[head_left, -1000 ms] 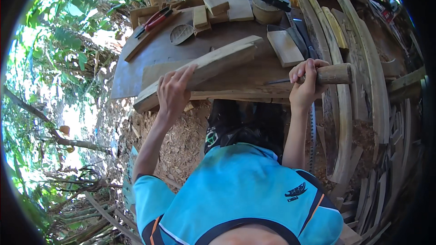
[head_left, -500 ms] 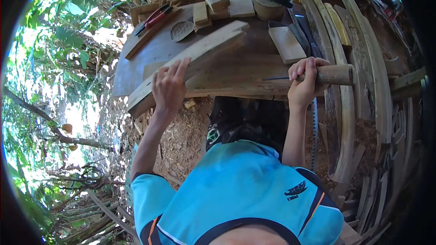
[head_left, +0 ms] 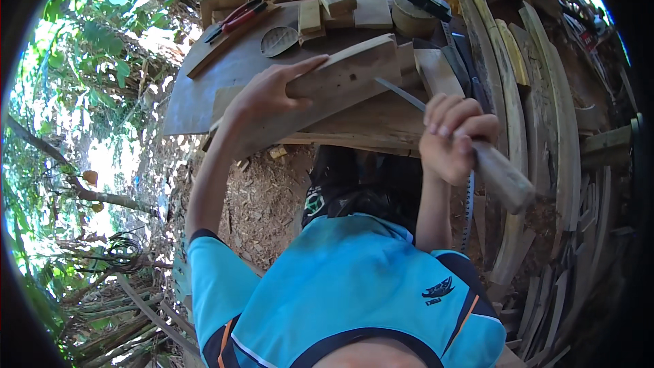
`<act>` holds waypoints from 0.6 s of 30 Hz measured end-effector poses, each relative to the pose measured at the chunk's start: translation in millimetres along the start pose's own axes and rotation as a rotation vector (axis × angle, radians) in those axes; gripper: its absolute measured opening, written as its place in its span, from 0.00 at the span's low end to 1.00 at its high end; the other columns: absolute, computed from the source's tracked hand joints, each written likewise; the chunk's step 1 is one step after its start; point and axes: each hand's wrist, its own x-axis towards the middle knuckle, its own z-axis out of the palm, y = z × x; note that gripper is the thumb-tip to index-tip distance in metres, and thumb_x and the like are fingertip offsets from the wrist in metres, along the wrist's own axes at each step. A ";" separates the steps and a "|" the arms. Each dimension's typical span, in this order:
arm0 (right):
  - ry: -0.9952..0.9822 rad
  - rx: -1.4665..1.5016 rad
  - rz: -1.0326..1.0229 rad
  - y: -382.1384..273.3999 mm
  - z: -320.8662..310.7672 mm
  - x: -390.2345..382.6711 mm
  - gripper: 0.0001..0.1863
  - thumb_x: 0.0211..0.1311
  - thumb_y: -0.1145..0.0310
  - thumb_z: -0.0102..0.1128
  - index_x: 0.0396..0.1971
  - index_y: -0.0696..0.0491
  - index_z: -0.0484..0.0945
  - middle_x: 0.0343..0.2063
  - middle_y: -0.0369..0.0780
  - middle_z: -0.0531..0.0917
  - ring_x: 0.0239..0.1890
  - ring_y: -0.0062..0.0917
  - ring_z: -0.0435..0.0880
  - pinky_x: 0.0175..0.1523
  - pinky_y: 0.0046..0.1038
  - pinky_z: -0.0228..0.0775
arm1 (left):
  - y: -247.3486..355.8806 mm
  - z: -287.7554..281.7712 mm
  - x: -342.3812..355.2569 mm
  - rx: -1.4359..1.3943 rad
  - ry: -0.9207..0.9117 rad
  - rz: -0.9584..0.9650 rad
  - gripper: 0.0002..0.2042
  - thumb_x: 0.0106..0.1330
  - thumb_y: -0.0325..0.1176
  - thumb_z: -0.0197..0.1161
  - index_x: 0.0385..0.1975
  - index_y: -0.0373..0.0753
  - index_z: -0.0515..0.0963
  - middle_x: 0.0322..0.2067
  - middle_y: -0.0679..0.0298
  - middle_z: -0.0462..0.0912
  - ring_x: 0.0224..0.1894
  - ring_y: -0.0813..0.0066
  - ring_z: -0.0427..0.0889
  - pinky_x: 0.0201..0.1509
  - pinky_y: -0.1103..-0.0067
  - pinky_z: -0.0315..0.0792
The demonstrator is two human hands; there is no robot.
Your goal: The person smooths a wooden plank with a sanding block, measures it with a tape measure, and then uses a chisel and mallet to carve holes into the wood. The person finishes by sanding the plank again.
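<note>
So you're tilting the board [head_left: 344,82] over now: half a second ago its narrow edge was catching most of the light, and now its broad face is showing, with a small dark spot, maybe a hole, sitting near the middle. It's lying at a slant over the near part of the table [head_left: 197,105], right end higher up the view, and it's overlapping the plank [head_left: 371,123] behind it. Your left hand [head_left: 272,92] is gripping it nearer the left end, index finger stretching along the top edge, thumb pressing on the face; your other fingers are hiding from the camera, so I can't tell how they're curling. Your right hand [head_left: 455,136] is changing too: it's clenching the tool [head_left: 504,174] in a fist, and the wooden handle is now slanting down toward you instead of pointing out to the side. The thin blade [head_left: 405,95] is aiming up and left, its tip reaching across the board's right end in this view. Can't tell if it's touching. Looks to me like the turn is putting that spotted face within easy reach of the blade. The pliers [head_left: 238,19], the disc [head_left: 278,41] and the blocks [head_left: 337,0] are just sitting toward the far side, well apart from both hands.
</note>
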 end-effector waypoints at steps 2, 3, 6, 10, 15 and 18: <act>0.015 -0.016 -0.006 13.6 10.5 -1.0 0.10 0.51 0.68 0.51 0.21 0.52 0.60 0.14 0.37 0.63 0.15 0.21 0.62 0.21 0.23 0.54 | -8.2 -1.8 7.6 0.094 -0.015 -0.011 0.36 0.38 0.36 0.66 0.54 0.47 0.64 0.39 0.54 0.77 0.42 0.58 0.76 0.47 0.72 0.68; 0.000 -0.016 0.009 19.0 9.0 -1.9 0.10 0.51 0.69 0.51 0.21 0.53 0.60 0.15 0.37 0.63 0.15 0.21 0.62 0.21 0.23 0.55 | -11.3 -1.3 9.0 0.141 -0.022 -0.018 0.36 0.37 0.37 0.66 0.54 0.47 0.64 0.38 0.55 0.78 0.42 0.58 0.76 0.47 0.72 0.68; -0.011 0.003 0.032 36.3 7.5 -6.9 0.09 0.50 0.70 0.51 0.21 0.54 0.60 0.15 0.38 0.64 0.15 0.22 0.62 0.21 0.24 0.56 | -12.7 -3.1 13.0 0.153 -0.035 -0.028 0.37 0.35 0.38 0.67 0.54 0.47 0.64 0.36 0.54 0.78 0.40 0.59 0.76 0.46 0.71 0.68; -0.033 -0.042 -0.009 49.9 9.8 -13.2 0.09 0.50 0.71 0.51 0.22 0.55 0.60 0.16 0.39 0.64 0.16 0.22 0.64 0.22 0.24 0.58 | -15.6 -4.4 15.0 0.113 -0.053 -0.027 0.39 0.35 0.40 0.69 0.54 0.46 0.63 0.35 0.55 0.79 0.40 0.60 0.77 0.46 0.72 0.68; -0.157 -0.120 -0.040 54.2 8.7 -20.0 0.09 0.53 0.71 0.52 0.24 0.55 0.61 0.18 0.40 0.66 0.17 0.23 0.65 0.23 0.24 0.59 | -39.1 -3.0 23.4 0.066 -0.096 0.017 0.41 0.34 0.45 0.71 0.54 0.45 0.63 0.36 0.56 0.79 0.41 0.62 0.77 0.47 0.72 0.69; -0.175 -0.144 -0.037 57.1 4.8 -32.4 0.10 0.54 0.70 0.52 0.24 0.55 0.61 0.18 0.40 0.66 0.18 0.23 0.66 0.23 0.24 0.59 | -45.6 -2.8 25.3 0.049 -0.120 0.014 0.41 0.34 0.46 0.72 0.54 0.43 0.63 0.37 0.56 0.79 0.41 0.63 0.77 0.47 0.73 0.69</act>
